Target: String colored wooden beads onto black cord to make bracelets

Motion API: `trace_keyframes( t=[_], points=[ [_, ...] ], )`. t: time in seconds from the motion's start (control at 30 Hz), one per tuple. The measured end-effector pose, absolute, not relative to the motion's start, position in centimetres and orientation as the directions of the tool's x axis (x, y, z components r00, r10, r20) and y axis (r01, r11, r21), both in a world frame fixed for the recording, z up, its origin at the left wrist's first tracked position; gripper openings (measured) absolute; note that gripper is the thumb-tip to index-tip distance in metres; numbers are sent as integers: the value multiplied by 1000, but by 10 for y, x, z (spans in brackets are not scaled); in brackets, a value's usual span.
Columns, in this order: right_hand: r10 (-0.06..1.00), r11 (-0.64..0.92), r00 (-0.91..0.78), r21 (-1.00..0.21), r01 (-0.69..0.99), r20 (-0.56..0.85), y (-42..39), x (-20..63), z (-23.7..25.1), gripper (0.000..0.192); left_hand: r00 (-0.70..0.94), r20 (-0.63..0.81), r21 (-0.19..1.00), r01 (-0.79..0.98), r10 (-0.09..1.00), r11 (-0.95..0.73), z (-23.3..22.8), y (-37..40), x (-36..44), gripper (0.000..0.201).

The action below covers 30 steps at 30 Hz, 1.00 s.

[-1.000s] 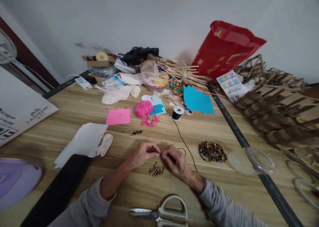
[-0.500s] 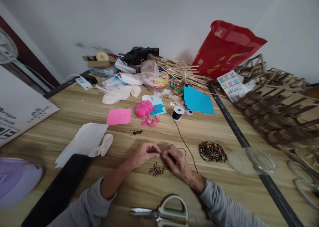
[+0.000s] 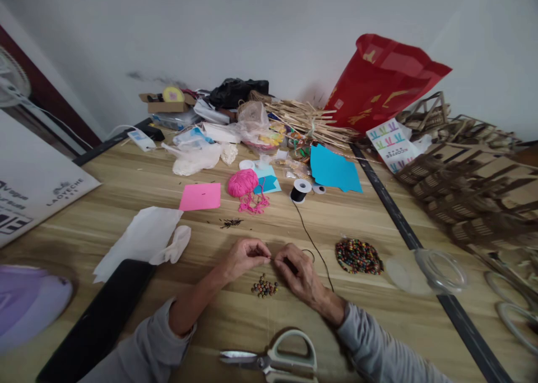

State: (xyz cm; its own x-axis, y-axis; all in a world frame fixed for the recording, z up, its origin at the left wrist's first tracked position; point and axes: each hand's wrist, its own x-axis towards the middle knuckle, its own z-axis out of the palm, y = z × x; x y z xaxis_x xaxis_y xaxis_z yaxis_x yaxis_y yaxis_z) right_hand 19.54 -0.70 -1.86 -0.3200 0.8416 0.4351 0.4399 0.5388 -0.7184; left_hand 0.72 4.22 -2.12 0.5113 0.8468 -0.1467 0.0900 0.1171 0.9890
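My left hand (image 3: 247,258) and my right hand (image 3: 295,271) face each other just above the table, fingertips almost meeting. Each is closed in a pinch on a thin black cord (image 3: 311,240), of which only a tiny length shows between the fingertips. The cord runs from a black-wound white spool (image 3: 301,190) towards my right wrist, and a small loop of it curls beside that hand. Right below my fingers lies a loose cluster of small brown and coloured beads (image 3: 264,286). Scissors (image 3: 269,361) with pale handles rest nearer to me, blades pointing left.
Coiled strands of multicoloured beads (image 3: 358,256) lie to the right, near a clear round lid (image 3: 441,270). Short black cord bits (image 3: 231,223), pink yarn (image 3: 242,183) and a pink paper (image 3: 200,196) sit ahead. A black case (image 3: 98,318) is at left, woven baskets (image 3: 462,192) at right.
My fingertips have drawn very slightly apart, the right hand shifting a touch to the right. Everything on the table stays where it was.
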Motion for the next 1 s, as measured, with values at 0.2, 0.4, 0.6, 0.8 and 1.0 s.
trace_keyframes(
  t=[0.2, 0.4, 0.6, 0.8, 1.0],
  points=[
    [834, 551, -323, -713, 433, 448, -7, 194, -15, 13, 509, -161, 987, 84, 845, 138, -18, 41, 8, 14],
    [835, 550, -325, -709, 442, 445, -7, 195, -17, 14, 517, -165, 986, 71, 840, 150, -18, 41, 9, 13],
    [828, 560, -325, -700, 443, 457, -7, 194, -18, 15, 529, -140, 990, 70, 837, 122, -20, 41, 8, 14],
    [823, 566, -333, -708, 422, 460, -7, 194, -16, 16, 544, -130, 991, 74, 829, 107, -19, 42, 8, 14],
    [823, 564, -343, -724, 398, 453, -6, 196, -23, 11, 557, -153, 988, 70, 816, 137, -18, 41, 8, 16]
  ],
)
